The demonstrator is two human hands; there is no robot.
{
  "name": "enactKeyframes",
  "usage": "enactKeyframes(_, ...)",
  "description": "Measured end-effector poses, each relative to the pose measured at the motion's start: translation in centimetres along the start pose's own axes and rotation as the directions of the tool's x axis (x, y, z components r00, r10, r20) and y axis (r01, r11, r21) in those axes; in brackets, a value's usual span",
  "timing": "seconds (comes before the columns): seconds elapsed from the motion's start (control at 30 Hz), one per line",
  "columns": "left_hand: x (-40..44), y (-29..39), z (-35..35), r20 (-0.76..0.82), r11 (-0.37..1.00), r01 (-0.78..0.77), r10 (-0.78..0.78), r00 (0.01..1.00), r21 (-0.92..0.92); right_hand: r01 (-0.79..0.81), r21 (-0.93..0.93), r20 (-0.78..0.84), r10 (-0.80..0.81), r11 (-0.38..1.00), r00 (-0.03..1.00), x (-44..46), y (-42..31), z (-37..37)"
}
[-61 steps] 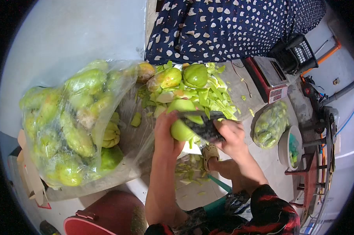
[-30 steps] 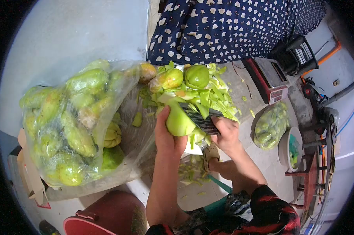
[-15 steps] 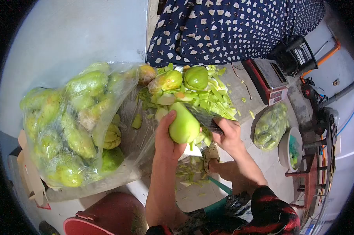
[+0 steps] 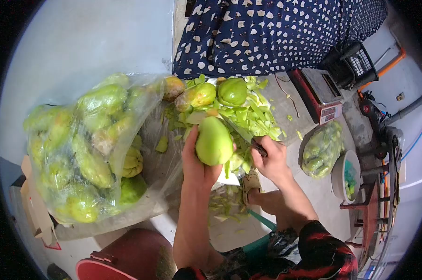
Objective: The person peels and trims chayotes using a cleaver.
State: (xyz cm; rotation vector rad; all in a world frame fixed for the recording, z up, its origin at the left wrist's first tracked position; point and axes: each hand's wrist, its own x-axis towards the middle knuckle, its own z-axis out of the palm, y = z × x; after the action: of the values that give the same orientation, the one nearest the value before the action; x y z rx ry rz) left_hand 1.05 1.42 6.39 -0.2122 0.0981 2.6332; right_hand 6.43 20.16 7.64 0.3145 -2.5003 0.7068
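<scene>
A pale green chayote is held up in my left hand, the fingers wrapped round its lower left side. My right hand is closed on the dark handle of a knife, whose blade points up and left, close by the chayote's right side. Whether the edge touches the skin I cannot tell. Behind both hands lies a heap of green peelings. At the heap's back edge rest a whole green chayote and a brown-blotched chayote.
A clear plastic bag full of chayotes fills the left of the low concrete slab. At the right are a red scale, another filled bag and a white bucket. A red bin stands in front.
The chayote has turned in my left hand and moved slightly left and up. The knife has tilted, so its blade now shows narrower and lighter.
</scene>
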Motion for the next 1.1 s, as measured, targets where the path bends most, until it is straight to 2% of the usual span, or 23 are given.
enactKeyframes(0.03, 0.2, -0.1, 0.4, 0.0, 1.0, 0.0, 0.0, 1.0, 0.001, 0.0, 0.0, 0.0, 0.0, 1.0, 1.0, 0.0, -0.1, -0.1)
enactKeyframes(0.1, 0.4, -0.2, 1.4, -0.19, 0.996, -0.073, 0.061, 0.98, -0.057, 0.268, -0.026, -0.041, -0.269, 0.963, 0.962, 0.3, -0.2, -0.3)
enactKeyframes(0.13, 0.5, -0.1, 0.8, -0.191, 0.996, -0.074, 0.062, 0.98, -0.056, 0.268, -0.026, -0.04, -0.269, 0.963, 0.962, 0.5, -0.5, -0.3)
enactKeyframes(0.2, 0.7, 0.1, -0.6, -0.099, 0.996, -0.079, 0.082, 0.992, 0.038, 0.437, -0.069, -0.06, -0.441, 0.897, 0.896, 0.8, -1.2, -0.2)
enactKeyframes(0.23, 0.5, 0.1, -0.7, -0.071, 0.996, -0.084, 0.085, 0.994, 0.02, 0.509, -0.085, -0.073, -0.515, 0.857, 0.854, 0.6, -0.7, 0.3)
enactKeyframes(0.33, 1.0, 0.0, -1.5, -0.105, 0.989, -0.084, 0.097, 0.99, 0.121, 0.548, -0.11, -0.07, -0.556, 0.829, 0.828, 0.5, -1.4, 0.5)
enactKeyframes(0.37, 1.6, -0.1, -2.2, -0.187, 0.994, -0.086, 0.097, 0.977, 0.066, 0.546, -0.114, -0.069, -0.555, 0.83, 0.829, 0.6, -1.8, 0.5)
enactKeyframes(0.4, 1.4, -0.1, -2.1, -0.188, 0.994, -0.087, 0.098, 0.977, 0.065, 0.546, -0.113, -0.068, -0.555, 0.83, 0.829, 0.6, -1.9, 0.6)
enactKeyframes(0.47, 0.9, -0.3, -1.5, -0.022, 0.998, -0.053, 0.054, 0.998, 0.044, 0.541, -0.11, -0.08, -0.55, 0.834, 0.831, 0.7, -2.1, 0.7)
enactKeyframes(0.6, 0.8, -0.3, -1.3, -0.01, 0.994, -0.076, 0.077, 0.997, 0.085, 0.535, -0.128, -0.09, -0.547, 0.835, 0.832, 0.5, -2.1, 0.8)
enactKeyframes(0.7, 0.9, -0.3, -1.6, 0.059, 0.994, -0.084, 0.08, 0.995, 0.069, 0.523, -0.115, -0.066, -0.532, 0.844, 0.844, 0.2, -2.1, 0.9)
enactKeyframes(0.77, 0.5, -0.4, -1.0, -0.103, 0.989, -0.127, 0.135, 0.986, 0.078, 0.385, -0.073, -0.068, -0.39, 0.92, 0.918, -0.1, -1.4, 1.5)
enactKeyframes(0.8, 0.4, -0.5, -0.5, -0.102, 0.989, -0.126, 0.134, 0.986, 0.078, 0.308, -0.066, -0.031, -0.31, 0.949, 0.95, -0.4, -0.8, 1.6)
enactKeyframes(0.87, 0.2, -0.4, 0.6, -0.1, 0.987, -0.161, 0.16, 0.982, 0.005, 0.308, -0.075, -0.015, -0.31, 0.949, 0.951, -0.4, -0.5, 1.3)
enactKeyframes(0.93, 0.2, 0.0, -0.1, -0.049, 0.988, -0.152, 0.152, 0.987, 0.01, 0.32, -0.067, -0.009, -0.321, 0.945, 0.947, -0.2, -1.0, 0.9)
enactKeyframes(1.0, 0.2, 0.0, -0.1, -0.096, 0.995, -0.09, 0.094, 0.991, 0.039, 0.326, -0.062, -0.007, -0.327, 0.943, 0.945, -0.2, -1.5, 0.6)
enactKeyframes(1.1, 0.3, -0.4, 0.1, -0.139, 0.989, -0.099, 0.114, 0.984, 0.111, 0.351, -0.059, -0.031, -0.353, 0.935, 0.935, -0.4, -1.3, 0.6)
